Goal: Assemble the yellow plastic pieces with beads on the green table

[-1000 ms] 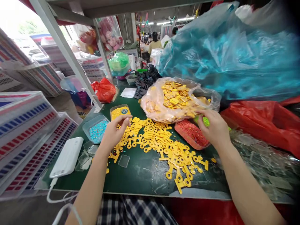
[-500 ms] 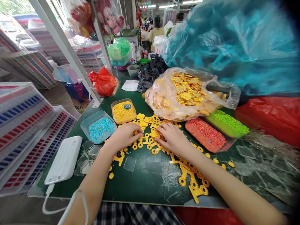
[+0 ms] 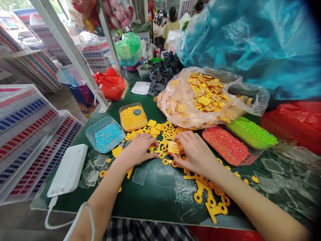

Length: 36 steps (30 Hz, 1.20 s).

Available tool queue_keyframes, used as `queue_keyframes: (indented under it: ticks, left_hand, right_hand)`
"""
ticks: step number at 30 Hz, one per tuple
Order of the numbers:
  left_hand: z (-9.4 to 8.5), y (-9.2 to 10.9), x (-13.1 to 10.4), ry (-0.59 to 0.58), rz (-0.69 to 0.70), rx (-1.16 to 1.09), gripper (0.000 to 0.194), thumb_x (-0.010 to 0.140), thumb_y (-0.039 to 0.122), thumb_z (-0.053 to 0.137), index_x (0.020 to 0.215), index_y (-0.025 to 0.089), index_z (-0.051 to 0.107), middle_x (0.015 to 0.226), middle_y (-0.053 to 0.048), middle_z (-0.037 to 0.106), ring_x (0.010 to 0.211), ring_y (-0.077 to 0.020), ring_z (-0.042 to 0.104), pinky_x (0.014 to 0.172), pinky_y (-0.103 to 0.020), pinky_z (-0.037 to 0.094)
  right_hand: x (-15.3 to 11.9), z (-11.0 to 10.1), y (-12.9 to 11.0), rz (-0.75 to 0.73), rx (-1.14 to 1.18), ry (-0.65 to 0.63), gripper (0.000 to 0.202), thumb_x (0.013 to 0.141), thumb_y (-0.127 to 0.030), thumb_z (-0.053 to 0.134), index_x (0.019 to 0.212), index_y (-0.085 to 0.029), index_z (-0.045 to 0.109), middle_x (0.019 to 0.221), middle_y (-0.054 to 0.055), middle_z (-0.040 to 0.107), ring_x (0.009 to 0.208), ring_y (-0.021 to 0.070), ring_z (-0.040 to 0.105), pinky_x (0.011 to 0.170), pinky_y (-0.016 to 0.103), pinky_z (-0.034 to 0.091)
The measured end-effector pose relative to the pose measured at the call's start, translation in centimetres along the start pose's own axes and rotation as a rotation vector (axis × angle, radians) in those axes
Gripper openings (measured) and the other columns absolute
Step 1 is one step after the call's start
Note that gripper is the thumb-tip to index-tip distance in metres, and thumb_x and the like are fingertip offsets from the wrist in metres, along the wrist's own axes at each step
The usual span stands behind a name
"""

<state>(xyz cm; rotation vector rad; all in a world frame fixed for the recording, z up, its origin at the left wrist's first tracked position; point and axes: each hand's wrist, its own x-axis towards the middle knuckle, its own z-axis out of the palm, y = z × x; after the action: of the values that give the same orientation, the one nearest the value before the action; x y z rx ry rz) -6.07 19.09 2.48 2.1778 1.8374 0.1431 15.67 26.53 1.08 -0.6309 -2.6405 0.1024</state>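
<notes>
My right hand grips a yellow plastic piece with a ridged top between thumb and fingers, just above the pile. To its left, my left hand rests low over the yellow parts with fingers bent and thumb apart from them; I see nothing clearly held, though the inner fingers are partly hidden. Between and around both hands lie loose yellow plastic parts with rings. More of these ringed parts spread below my right forearm. A small clear plastic square lies in front of my left hand.
Trays of blue beads, yellow beads, red beads and green beads surround the pile. Behind it stands an open bag of yellow pieces, beside black parts. A white power bank with a cable lies left.
My right hand has lifted the ridged yellow piece slightly off the pile. My left hand has shifted a little right, its thumb parting from the fingers. The view has shifted slightly.
</notes>
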Motion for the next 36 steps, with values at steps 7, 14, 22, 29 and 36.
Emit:
queue_keyframes:
  ticks: [7, 14, 22, 29, 36]
  left_hand:
    - [0.7, -0.5, 0.4, 0.057, -0.016, -0.007, 0.044, 0.083, 0.051, 0.068, 0.114, 0.021, 0.063, 0.112, -0.007, 0.062, 0.11, -0.0283, 0.055, 0.099, -0.044, 0.039]
    - [1.1, -0.6, 0.8, 0.08, -0.036, -0.114, 0.033, 0.081, 0.047, 0.069, 0.097, 0.02, 0.058, 0.105, -0.007, 0.061, 0.105, -0.0277, 0.055, 0.097, -0.045, 0.04]
    - [0.0, 0.2, 0.5, 0.181, -0.071, -0.346, 0.021, 0.087, 0.041, 0.055, 0.084, 0.02, 0.055, 0.082, -0.002, 0.061, 0.079, -0.0196, 0.056, 0.077, -0.034, 0.045]
    - [-0.8, 0.6, 0.0, 0.06, -0.085, -0.665, 0.031, 0.083, 0.037, 0.056, 0.109, 0.019, 0.06, 0.07, 0.003, 0.055, 0.065, -0.0142, 0.053, 0.065, -0.028, 0.045]
    - [-0.9, 1.1, 0.0, -0.159, -0.143, -0.64, 0.024, 0.076, 0.043, 0.066, 0.078, 0.019, 0.064, 0.057, 0.005, 0.055, 0.051, -0.0112, 0.051, 0.05, -0.023, 0.038]
  right_hand:
    - [-1.1, -0.5, -4.0, -0.31, 0.397, -0.433, 0.036, 0.074, -0.043, 0.076, 0.093, -0.018, 0.058, 0.088, 0.004, 0.066, 0.083, 0.0209, 0.059, 0.075, 0.032, 0.044]
    - [-1.2, 1.0, -4.0, -0.234, 0.296, -0.412, 0.036, 0.083, -0.048, 0.069, 0.096, -0.016, 0.059, 0.092, 0.007, 0.066, 0.088, 0.0218, 0.06, 0.081, 0.034, 0.043]
    - [-1.0, 2.0, -2.5, -0.065, 0.152, -0.229, 0.037, 0.086, -0.05, 0.063, 0.096, -0.015, 0.058, 0.093, 0.008, 0.065, 0.086, 0.0235, 0.058, 0.075, 0.035, 0.042]
    - [-1.2, 2.0, -2.7, -0.03, 0.008, -0.169, 0.053, 0.08, -0.067, 0.061, 0.089, -0.016, 0.06, 0.087, 0.008, 0.064, 0.083, 0.0249, 0.056, 0.073, 0.036, 0.039]
    - [-1.3, 2.1, -3.0, -0.03, -0.02, -0.147, 0.058, 0.076, -0.072, 0.061, 0.089, -0.016, 0.062, 0.086, 0.008, 0.065, 0.084, 0.0251, 0.056, 0.075, 0.037, 0.037]
